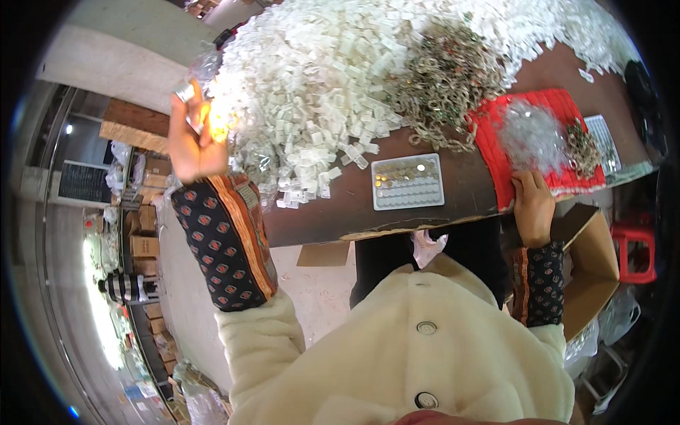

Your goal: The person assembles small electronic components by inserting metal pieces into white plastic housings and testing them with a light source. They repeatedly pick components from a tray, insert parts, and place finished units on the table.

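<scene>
My left hand (193,145) is raised at the left edge of a big heap of small clear plastic packets (304,92). Its fingers are curled, and a small pale shiny thing (185,93) shows at the fingertips; strong glare hides its kind. My right hand (534,202) rests on the front edge of a red cloth (494,159), fingers drawn together, and what they may hold is hidden. Just beyond it on the cloth lie a pile of clear plastic bags (530,134) and a small bunch of beaded bracelets (582,149).
A white compartment tray (409,201) with small round pieces sits near the brown table's (340,202) front edge. Behind it is a larger tangle of bracelets (450,81). A pale card (603,142) lies far right. An open cardboard box (591,262) and a red stool (634,251) stand lower right.
</scene>
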Tool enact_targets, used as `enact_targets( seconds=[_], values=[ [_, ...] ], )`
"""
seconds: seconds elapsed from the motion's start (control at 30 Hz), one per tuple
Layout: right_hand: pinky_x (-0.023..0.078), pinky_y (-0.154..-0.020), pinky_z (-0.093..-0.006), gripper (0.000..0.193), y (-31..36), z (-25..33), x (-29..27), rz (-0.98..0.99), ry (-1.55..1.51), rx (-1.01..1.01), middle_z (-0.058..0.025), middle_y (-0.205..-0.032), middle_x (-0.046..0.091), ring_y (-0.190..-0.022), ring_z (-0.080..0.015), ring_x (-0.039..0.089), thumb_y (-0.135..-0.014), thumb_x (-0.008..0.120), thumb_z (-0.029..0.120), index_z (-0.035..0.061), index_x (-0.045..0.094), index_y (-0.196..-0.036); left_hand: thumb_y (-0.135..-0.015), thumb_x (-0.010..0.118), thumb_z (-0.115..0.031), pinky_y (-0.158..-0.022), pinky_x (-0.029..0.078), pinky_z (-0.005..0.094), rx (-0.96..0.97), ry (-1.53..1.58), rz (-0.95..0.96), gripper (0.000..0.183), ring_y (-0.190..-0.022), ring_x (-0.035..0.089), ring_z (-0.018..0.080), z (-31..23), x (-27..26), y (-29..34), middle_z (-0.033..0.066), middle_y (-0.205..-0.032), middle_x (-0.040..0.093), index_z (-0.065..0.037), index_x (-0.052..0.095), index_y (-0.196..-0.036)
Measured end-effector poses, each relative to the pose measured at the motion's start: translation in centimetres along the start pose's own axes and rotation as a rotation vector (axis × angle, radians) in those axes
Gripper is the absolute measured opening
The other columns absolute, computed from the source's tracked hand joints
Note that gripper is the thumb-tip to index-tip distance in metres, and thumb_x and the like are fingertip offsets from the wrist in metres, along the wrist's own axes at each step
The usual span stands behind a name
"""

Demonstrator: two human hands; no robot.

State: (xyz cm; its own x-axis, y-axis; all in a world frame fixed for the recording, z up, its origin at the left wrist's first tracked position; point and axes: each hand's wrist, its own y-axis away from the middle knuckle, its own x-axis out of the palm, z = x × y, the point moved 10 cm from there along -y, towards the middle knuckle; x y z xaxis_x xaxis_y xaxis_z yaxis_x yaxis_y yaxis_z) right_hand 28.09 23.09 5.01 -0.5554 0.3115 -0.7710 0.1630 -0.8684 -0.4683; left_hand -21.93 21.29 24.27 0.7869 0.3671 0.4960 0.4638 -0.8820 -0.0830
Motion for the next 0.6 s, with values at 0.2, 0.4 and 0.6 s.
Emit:
enact_targets(
  seconds=[0.2, 0.4, 0.6],
  values=[
    [0.052, -0.073, -0.0354, 0.015, -0.6, 0.0, -2.0, -0.099, -0.182, 0.061, -0.0154, -0.094, 0.065, -0.084, -0.0317, 0.065, -0.090, 0.060, -0.003, 0.0024, 0.064, -0.103, -0.101, 0.056, -0.035, -0.044, 0.025, 0.0147, -0.025, 0.091, 0.290, 0.037, -0.047, 0.031, 0.0038, 0.6, 3.6, 3.1, -0.0056, -0.066, 0.044, -0.004, 0.058, -0.122],
    [0.052, -0.072, -0.0226, 0.010, -0.2, 5.4, -1.4, 0.019, -0.980, 0.318, -0.0066, -0.096, 0.066, -0.080, -0.0102, 0.065, -0.094, 0.062, -0.002, -0.0011, 0.064, -0.103, -0.098, 0.061, -0.026, -0.048, 0.035, 0.0141, -0.262, 0.120, 0.264, 0.038, -0.063, 0.049, 0.0038, 16.2, 4.5, 13.5, 0.0095, -0.106, 0.068, -0.003, 0.055, -0.129],
    [0.050, -0.091, -0.0307, 0.011, -0.6, 16.9, -0.6, 0.209, -1.063, -0.089, -0.0162, -0.113, 0.067, -0.104, -0.0195, 0.065, -0.094, 0.058, -0.004, -0.0018, 0.061, -0.104, -0.095, 0.066, -0.017, -0.048, 0.036, 0.0162, -0.359, 0.201, 0.229, 0.029, -0.060, 0.050, 0.0070, 22.4, 5.2, 19.8, 0.0120, -0.101, 0.069, -0.002, 0.061, -0.119]
  ],
)
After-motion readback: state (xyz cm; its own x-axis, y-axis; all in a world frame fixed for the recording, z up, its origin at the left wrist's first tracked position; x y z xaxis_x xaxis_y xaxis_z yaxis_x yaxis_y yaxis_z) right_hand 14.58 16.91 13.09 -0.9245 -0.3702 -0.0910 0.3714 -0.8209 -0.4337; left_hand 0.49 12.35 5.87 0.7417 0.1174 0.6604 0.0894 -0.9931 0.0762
